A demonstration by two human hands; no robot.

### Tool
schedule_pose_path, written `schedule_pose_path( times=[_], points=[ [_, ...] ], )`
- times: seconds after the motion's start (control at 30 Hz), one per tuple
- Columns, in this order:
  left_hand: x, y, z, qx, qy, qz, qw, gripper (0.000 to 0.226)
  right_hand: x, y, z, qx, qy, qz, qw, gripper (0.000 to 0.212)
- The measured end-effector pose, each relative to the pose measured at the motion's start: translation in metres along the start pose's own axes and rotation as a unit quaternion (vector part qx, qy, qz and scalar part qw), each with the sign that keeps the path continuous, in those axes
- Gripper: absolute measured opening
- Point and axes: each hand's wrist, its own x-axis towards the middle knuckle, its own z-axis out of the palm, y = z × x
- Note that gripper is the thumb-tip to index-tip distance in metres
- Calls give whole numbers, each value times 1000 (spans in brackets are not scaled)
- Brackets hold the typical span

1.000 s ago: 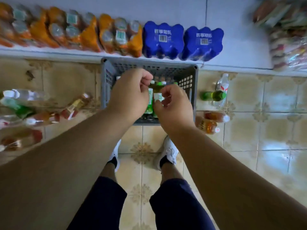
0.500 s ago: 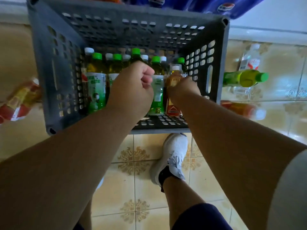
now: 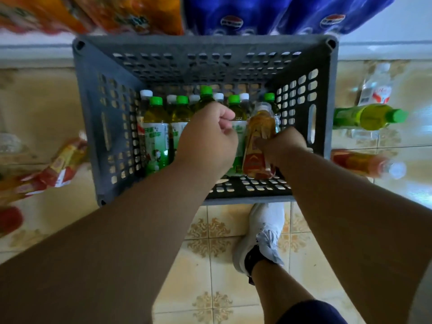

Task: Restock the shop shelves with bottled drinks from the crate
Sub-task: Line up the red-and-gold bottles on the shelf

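Grey crate (image 3: pixel 105 136) at frame centre, on the tiled floor (image 3: pixel 217 265). Green-capped bottles (image 3: pixel 156 127) stand along its far side. Left hand (image 3: pixel 207 136) curled into a fist over them; grip unclear. Right hand (image 3: pixel 284 143) wrapped around an amber bottle (image 3: pixel 259 136), right of centre.

A white sneaker (image 3: pixel 261 235) stood on the patterned floor tiles (image 3: pixel 210 265) below the right hand, nearer the person than both hands.

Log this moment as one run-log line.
stage: picking from crate | right hand: grip closed on amber bottle | left hand: fisted among green-capped bottles, hold unclear | shelf: not yet restocked
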Motion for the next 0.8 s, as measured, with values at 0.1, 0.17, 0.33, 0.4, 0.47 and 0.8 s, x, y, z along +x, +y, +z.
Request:
schedule_pose_path(
  times=[0.1, 0.17, 0.33, 0.4, 0.47, 0.8],
  points=[
    [-8, 18, -10, -11, -14, -83, 996, 23, -43, -9, -20, 91, -51, 11, 995, 42],
    [-13, 34, -23, -17, -13, -134, 991, 18, -85, -18, -36, 175, -98, -13, 980, 41],
    [-38, 88, -84, -155, 19, -259, 953, 66, -206, -51, -73, 291, -172, -122, 933, 44],
    [-56, 107, -113, -235, 1, -269, 934, 77, -250, -66, -85, 319, -169, -158, 919, 37],
    [-85, 131, -149, -310, 14, -266, 913, 77, -293, -83, -102, 318, -154, -193, 915, 34],
    [-264, 274, -337, -375, 110, -90, 916, 94, -544, -148, -214, 273, -88, -388, 876, 19]
  ],
)
